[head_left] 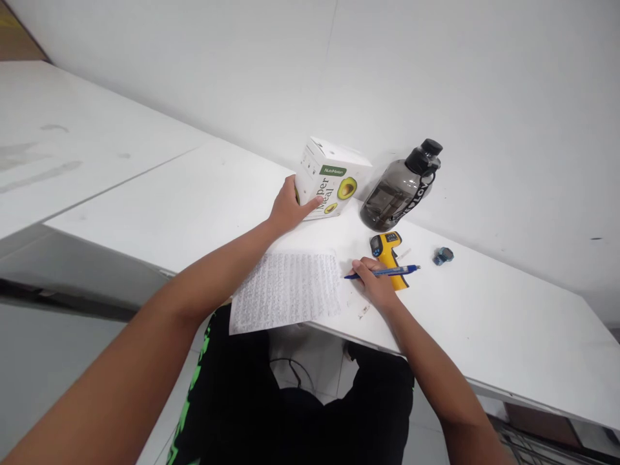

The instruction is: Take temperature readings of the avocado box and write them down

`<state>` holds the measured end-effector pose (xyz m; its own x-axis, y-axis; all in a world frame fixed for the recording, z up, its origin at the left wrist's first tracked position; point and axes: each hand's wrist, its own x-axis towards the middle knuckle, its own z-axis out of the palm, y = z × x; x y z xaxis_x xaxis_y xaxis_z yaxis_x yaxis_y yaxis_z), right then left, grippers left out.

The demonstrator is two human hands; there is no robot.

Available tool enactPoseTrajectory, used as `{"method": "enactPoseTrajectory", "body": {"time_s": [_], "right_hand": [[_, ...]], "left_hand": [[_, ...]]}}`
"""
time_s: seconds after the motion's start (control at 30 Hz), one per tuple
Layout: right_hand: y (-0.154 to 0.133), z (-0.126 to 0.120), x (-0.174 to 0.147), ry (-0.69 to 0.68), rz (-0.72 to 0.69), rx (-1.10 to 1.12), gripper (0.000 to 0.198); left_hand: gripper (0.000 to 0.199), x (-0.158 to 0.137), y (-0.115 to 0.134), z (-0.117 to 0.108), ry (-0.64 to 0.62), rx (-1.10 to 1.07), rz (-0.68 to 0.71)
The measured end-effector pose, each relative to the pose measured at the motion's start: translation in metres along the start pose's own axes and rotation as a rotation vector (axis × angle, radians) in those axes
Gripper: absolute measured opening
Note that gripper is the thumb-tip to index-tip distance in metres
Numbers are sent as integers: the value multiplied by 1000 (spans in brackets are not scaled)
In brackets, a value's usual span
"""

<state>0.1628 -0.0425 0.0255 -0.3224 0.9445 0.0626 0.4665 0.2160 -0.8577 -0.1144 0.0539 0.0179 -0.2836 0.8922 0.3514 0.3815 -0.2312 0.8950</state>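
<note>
My left hand (293,205) grips the near left side of a white carton (310,165) with avocado pictures and a green label. The thumb lies across its printed front. In my right hand (375,281) is a blue pen (404,270), pinched between thumb and fingers with its tip pointing left. A sheet of paper (285,290) covered in dense rows of writing lies left of the pen tip, its lower edge reaching past the table's edge. Just beyond my right hand rests a yellow infrared thermometer (387,248) with a dark screen end, partly covered by the hand and pen.
A grey see-through water bottle (394,194) with a black cap and strap leans near the wall behind the thermometer. Farther right sits a small blue object (442,256), possibly a watch. The white table (508,329) runs along the wall. My legs are under its front edge.
</note>
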Motion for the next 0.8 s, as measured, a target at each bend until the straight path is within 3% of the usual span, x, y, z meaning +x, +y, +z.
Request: {"method": "enactPoseTrajectory", "body": {"time_s": [0.17, 0.33, 0.5, 0.67, 0.8], "right_hand": [[5, -6, -1, 148, -209, -172, 53], [16, -11, 4, 143, -377, -424, 41], [25, -13, 11, 113, -333, -573, 29], [16, -13, 10, 43, -167, -666, 37], [10, -12, 10, 78, -95, -659, 45]], "left_hand": [[74, -2, 3, -1, -2, 26, -27], [74, 0, -1, -1, -5, 20, -45], [74, 2, -7, 1, -47, 9, -56], [75, 2, -8, 1, -137, 35, -77], [75, 2, -8, 1, -170, 45, -104]]}}
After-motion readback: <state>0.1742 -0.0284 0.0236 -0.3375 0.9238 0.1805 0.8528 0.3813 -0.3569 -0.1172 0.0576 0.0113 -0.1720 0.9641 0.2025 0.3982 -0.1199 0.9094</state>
